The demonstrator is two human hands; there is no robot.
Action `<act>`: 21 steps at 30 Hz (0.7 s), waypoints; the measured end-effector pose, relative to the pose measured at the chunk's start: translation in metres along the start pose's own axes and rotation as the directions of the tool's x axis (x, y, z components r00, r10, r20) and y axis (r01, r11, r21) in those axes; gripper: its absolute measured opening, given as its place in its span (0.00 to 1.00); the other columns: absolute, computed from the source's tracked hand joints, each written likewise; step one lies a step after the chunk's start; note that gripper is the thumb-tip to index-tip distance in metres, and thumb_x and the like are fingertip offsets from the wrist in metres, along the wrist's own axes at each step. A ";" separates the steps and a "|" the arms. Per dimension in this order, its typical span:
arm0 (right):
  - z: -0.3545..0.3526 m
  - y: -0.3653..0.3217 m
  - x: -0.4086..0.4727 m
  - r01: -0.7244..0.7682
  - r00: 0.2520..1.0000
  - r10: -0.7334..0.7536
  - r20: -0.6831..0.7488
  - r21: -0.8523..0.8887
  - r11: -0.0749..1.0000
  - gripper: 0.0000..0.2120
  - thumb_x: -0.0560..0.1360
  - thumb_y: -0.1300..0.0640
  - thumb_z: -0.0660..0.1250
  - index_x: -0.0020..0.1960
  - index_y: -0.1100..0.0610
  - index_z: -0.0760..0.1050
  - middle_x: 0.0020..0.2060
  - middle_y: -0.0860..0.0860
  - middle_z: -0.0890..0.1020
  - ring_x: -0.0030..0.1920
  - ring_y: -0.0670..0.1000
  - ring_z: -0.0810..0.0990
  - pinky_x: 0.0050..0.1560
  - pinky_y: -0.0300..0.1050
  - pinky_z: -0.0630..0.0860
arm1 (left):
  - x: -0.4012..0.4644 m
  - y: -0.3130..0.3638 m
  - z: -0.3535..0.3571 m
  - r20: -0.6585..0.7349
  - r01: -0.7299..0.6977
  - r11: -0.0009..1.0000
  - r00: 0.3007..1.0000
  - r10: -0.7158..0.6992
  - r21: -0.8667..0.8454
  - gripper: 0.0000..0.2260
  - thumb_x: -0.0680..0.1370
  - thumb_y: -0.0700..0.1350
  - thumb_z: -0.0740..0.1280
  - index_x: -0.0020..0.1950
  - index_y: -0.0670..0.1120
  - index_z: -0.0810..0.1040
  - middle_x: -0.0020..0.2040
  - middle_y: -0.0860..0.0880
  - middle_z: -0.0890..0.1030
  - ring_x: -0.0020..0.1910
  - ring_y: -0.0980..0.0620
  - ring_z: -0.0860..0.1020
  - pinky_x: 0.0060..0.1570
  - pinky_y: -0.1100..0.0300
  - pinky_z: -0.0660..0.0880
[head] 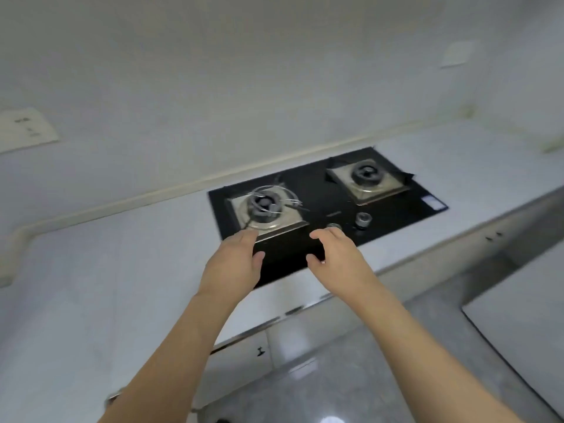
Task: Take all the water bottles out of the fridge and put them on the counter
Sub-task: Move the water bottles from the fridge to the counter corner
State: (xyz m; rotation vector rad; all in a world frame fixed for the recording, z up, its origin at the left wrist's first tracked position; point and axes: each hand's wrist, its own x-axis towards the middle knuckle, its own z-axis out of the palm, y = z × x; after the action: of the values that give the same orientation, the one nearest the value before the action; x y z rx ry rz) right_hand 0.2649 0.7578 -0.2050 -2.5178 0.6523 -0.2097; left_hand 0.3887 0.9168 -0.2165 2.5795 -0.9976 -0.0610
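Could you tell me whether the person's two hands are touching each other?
Apart: the head view shows black stove glass between the left hand and right hand.

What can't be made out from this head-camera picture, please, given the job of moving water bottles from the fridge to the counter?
- Fridge and water bottles: none recognisable in the head view; whether the pale panel at lower right is the fridge cannot be told, as the edge cuts it off.
- Nearer stove knob: partly hidden behind the right hand.
- Wall plate: markings blurred, unreadable.
- Counter: cut off at the left edge.
- Left hand: open and empty.
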 end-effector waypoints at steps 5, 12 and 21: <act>-0.073 0.094 -0.062 -0.176 0.978 0.175 -0.114 0.002 0.984 0.22 0.77 0.54 0.63 0.70 0.55 0.68 0.67 0.50 0.70 0.63 0.52 0.72 0.63 0.44 0.69 | 0.002 0.119 0.025 0.013 -0.175 0.984 0.984 0.175 -0.013 0.18 0.80 0.49 0.62 0.70 0.48 0.69 0.66 0.50 0.74 0.64 0.49 0.73 0.58 0.55 0.72; -0.149 0.183 -0.126 -0.344 0.899 0.353 -0.258 0.083 0.935 0.22 0.77 0.56 0.63 0.70 0.57 0.68 0.67 0.53 0.70 0.65 0.52 0.71 0.62 0.41 0.66 | 0.004 0.259 0.051 0.066 -0.426 0.904 0.902 0.427 -0.031 0.20 0.81 0.50 0.61 0.72 0.48 0.67 0.69 0.52 0.72 0.66 0.50 0.70 0.61 0.55 0.71; -0.186 0.273 -0.145 -0.509 0.800 0.532 -0.278 0.157 0.847 0.22 0.78 0.54 0.62 0.71 0.57 0.68 0.68 0.53 0.70 0.67 0.54 0.70 0.65 0.46 0.68 | 0.041 0.365 0.108 0.181 -0.574 0.816 0.798 0.575 -0.062 0.21 0.81 0.50 0.60 0.73 0.46 0.66 0.70 0.50 0.70 0.68 0.49 0.69 0.63 0.55 0.68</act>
State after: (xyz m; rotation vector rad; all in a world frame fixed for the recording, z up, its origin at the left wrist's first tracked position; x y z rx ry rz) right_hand -0.0238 0.5410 -0.1936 -2.1436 1.4106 -0.4228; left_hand 0.1664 0.6064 -0.1826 2.1787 -1.8127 -0.1519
